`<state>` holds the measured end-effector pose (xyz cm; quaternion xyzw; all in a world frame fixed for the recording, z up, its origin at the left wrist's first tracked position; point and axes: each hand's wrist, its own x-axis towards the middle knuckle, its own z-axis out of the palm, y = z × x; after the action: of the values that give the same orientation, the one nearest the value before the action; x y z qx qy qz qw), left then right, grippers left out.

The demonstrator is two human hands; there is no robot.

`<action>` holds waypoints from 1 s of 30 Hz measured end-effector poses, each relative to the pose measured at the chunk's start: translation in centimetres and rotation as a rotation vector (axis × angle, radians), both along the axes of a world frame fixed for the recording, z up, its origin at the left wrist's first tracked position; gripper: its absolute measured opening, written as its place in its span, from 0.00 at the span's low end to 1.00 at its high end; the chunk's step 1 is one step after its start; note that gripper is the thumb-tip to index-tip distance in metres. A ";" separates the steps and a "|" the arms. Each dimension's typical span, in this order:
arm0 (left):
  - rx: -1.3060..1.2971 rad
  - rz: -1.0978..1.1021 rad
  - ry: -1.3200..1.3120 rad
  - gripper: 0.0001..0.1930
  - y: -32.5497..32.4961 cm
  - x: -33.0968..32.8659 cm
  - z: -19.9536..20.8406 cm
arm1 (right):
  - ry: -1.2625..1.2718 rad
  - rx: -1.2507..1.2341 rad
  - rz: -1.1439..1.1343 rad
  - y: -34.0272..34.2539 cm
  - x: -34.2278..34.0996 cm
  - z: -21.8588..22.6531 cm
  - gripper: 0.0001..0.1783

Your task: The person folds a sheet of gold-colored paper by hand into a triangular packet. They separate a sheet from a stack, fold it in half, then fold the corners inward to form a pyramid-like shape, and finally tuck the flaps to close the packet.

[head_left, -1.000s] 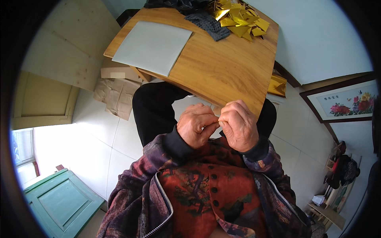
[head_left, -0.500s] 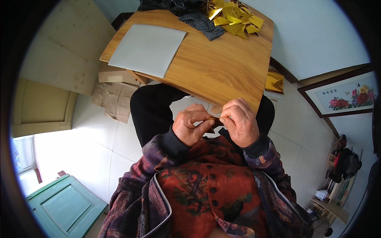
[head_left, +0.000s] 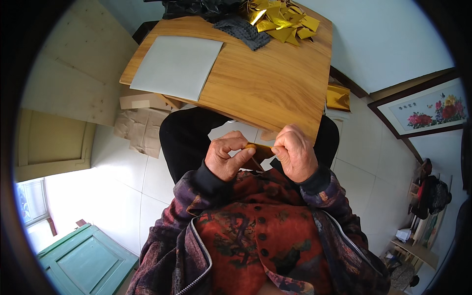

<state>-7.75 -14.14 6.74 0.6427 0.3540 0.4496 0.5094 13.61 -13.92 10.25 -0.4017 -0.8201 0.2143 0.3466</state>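
**Gold foil, pinched thin between two hands**

Gold-coloured foil paper (head_left: 259,149) — small, partly folded, held in the air just off the near edge of the wooden bench (head_left: 265,88), above the lap. Pinched from both sides: left hand (head_left: 225,156) closed on its left end between thumb and curled forefinger, right hand (head_left: 295,153) closed on its right end, fingertips meeting over the top fold. Narrow grip on each side, both holding the same piece; most of it hidden by the fingers, so the exact shape cannot be told.

Likely very light and thin, judging by the look — soft enough to crease at a touch, yet keeping any fold once pressed. Probably slick on the shiny face and easy to tear or dent, so best taken at the edges and along existing folds, with fingertips rather than the whole hand, and without pulling the two ends apart hard.

On the bench: a pile of folded gold pieces (head_left: 280,22) at the far right corner, a dark knitted cloth (head_left: 241,32) just beside it, black plastic bag (head_left: 201,7) at the far edge, and a grey square sheet (head_left: 177,66) toward the left edge. More gold foil (head_left: 338,97) below the right edge — on something low, unclear what.
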 end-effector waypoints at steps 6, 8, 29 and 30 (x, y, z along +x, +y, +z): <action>-0.077 -0.013 -0.051 0.07 0.1 -0.3 -0.1 | 0.055 -0.085 0.016 0.6 0.3 -0.3 0.08; -0.095 0.000 -0.068 0.08 0.2 -0.4 -0.2 | 0.040 -0.093 0.019 0.7 0.5 -0.2 0.08; -0.177 -0.032 0.002 0.09 1.3 0.5 -1.6 | 0.081 -0.177 0.056 2.6 -0.7 -2.0 0.12; -0.189 -0.019 -0.012 0.08 1.4 0.5 -1.8 | 0.105 -0.173 0.075 2.9 -0.5 -2.2 0.12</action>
<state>-7.21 -12.79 4.93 0.5925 0.3855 0.4132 0.5741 13.08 -11.01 8.06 -0.3873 -0.7936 0.3179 0.3451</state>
